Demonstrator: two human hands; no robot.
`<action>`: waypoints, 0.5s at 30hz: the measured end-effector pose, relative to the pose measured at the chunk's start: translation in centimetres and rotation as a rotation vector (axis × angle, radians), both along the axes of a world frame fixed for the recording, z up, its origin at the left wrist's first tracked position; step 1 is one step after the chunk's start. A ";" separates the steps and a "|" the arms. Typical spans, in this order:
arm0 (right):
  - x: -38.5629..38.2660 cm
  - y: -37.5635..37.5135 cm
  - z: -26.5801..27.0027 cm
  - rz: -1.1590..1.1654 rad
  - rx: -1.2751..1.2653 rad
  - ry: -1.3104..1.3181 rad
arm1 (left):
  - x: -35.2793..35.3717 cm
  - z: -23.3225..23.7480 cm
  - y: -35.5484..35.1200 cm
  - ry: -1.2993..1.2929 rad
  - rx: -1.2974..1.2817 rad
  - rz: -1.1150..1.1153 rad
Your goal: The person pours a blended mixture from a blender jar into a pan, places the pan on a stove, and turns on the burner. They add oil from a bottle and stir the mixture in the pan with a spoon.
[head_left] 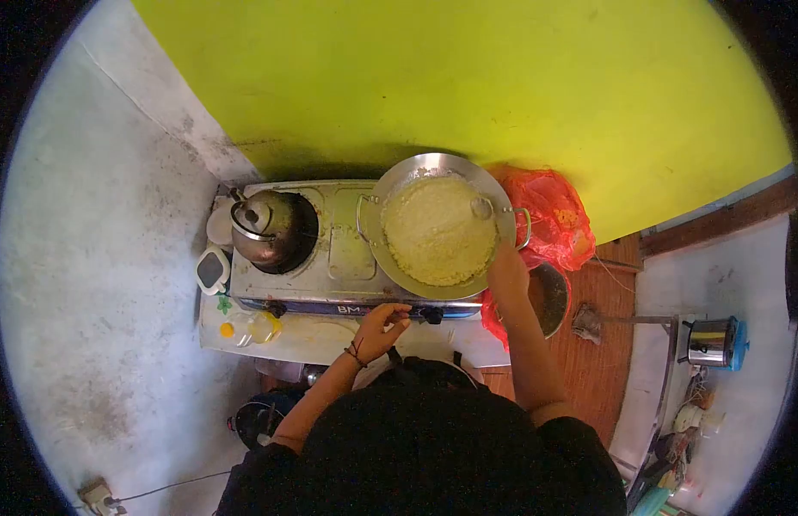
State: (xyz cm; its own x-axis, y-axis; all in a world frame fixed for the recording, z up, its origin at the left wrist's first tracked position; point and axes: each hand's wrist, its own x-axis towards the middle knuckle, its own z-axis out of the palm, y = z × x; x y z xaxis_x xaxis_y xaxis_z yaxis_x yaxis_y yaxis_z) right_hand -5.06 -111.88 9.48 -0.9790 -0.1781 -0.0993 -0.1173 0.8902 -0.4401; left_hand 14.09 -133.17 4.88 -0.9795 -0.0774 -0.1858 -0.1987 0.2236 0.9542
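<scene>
A metal wok (393, 182) with two loop handles sits on the right burner of the gas stove (351, 254). Pale, foamy, lumpy food (433, 232) fills much of it. My right hand (507, 277) is closed at the wok's lower right rim, gripping a ladle. The round metal head of the ladle (482, 208) lies in the food; its handle is mostly hidden by the hand. My left hand (383, 328) hovers at the stove's front edge, left of a black knob (431, 316). Its fingers are loosely bent and apart, holding nothing.
A dark kettle (268, 232) stands on the left burner. An oil bottle with a yellow cap (254, 329) lies before the stove. Right of the wok are a red plastic bag (549, 215) and a red-lined bucket (554, 297). The green wall (450, 77) rises close behind.
</scene>
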 end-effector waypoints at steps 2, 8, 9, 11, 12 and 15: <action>-1.9 -1.3 -2.9 0.004 0.048 0.000 | -0.1 0.0 0.0 0.010 -0.004 -0.005; -4.0 -7.0 -2.6 0.177 0.141 -0.054 | 0.4 -0.9 -0.3 -0.006 0.021 0.009; -3.8 -7.6 -2.4 0.213 0.135 -0.058 | 0.5 -0.9 -0.3 -0.009 0.020 0.016; -2.7 -8.2 -1.8 0.302 0.161 -0.085 | 0.7 -0.7 -0.4 -0.013 0.016 0.031; -2.1 -8.2 -1.4 0.347 0.175 -0.099 | 0.7 -0.7 -0.4 -0.019 0.020 0.033; -0.7 -7.1 -0.6 0.459 0.190 -0.156 | 0.7 -0.9 -0.6 -0.045 0.022 0.023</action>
